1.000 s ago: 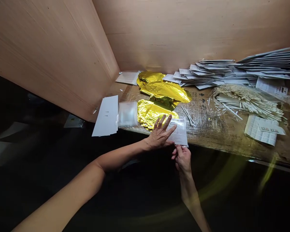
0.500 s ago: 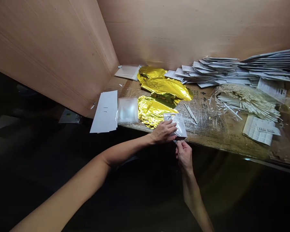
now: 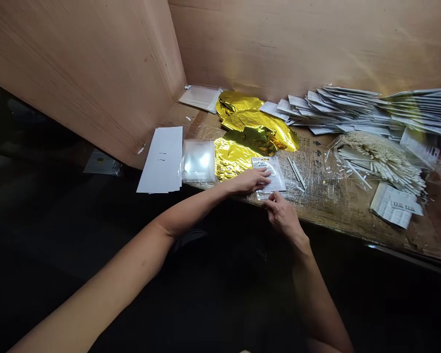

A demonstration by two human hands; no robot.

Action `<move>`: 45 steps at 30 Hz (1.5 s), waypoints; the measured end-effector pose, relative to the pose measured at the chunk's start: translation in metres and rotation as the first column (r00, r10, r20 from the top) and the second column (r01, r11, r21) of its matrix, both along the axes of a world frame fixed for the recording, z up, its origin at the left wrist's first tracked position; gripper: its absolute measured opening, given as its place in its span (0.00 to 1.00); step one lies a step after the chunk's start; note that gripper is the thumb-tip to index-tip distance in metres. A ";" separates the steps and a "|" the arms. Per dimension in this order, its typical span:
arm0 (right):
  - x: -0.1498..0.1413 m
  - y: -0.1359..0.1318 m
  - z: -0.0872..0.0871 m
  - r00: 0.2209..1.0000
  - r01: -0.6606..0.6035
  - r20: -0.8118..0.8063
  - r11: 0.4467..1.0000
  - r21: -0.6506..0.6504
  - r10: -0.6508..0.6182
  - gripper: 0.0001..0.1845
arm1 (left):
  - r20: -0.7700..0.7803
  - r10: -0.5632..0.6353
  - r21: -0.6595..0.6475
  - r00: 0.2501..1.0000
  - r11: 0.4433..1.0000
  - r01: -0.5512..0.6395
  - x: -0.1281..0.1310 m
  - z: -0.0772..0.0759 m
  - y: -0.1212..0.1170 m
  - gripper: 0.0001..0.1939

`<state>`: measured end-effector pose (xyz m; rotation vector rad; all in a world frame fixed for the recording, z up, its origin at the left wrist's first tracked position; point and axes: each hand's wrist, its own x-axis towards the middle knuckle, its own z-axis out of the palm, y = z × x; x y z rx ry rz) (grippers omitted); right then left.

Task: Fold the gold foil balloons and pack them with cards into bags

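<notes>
A white printed card in a clear plastic bag lies at the table's front edge, beside the gold foil pieces. My left hand rests on it, fingers stretched out and pressing it from the left. At the bag's near end, my right hand is closed, with thumb and forefinger pinching the clear edge. The fingertips partly hide that edge. Just right of the bag lie a few white sticks.
Gold foil spreads behind my hands. Leftward are clear bags and white card sheets. White packets pile along the back wall. White sticks fill an open bag at right, near a folded leaflet.
My right hand has moved up from below the table edge to the bag's near edge. My left hand stays flat on the bag. The view has shifted slightly.
</notes>
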<state>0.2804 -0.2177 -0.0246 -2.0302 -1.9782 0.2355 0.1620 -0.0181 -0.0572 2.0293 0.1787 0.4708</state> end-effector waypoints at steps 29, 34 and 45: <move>0.000 -0.011 -0.012 0.805 0.578 -0.175 0.816 0.020 -0.566 0.21 | 0.011 -0.013 -0.118 1.000 0.993 0.014 -0.051 0.012 -0.035 0.09; -0.008 -0.011 -0.002 0.455 0.344 -0.773 0.888 -0.305 -0.442 0.30 | 0.090 0.052 -0.053 0.995 0.997 -0.048 -0.065 0.002 -0.051 0.06; 0.159 0.150 0.167 0.515 0.700 -0.729 0.712 0.054 -0.451 0.17 | 0.428 0.249 0.092 0.869 0.944 -0.316 -0.070 -0.012 -0.053 0.06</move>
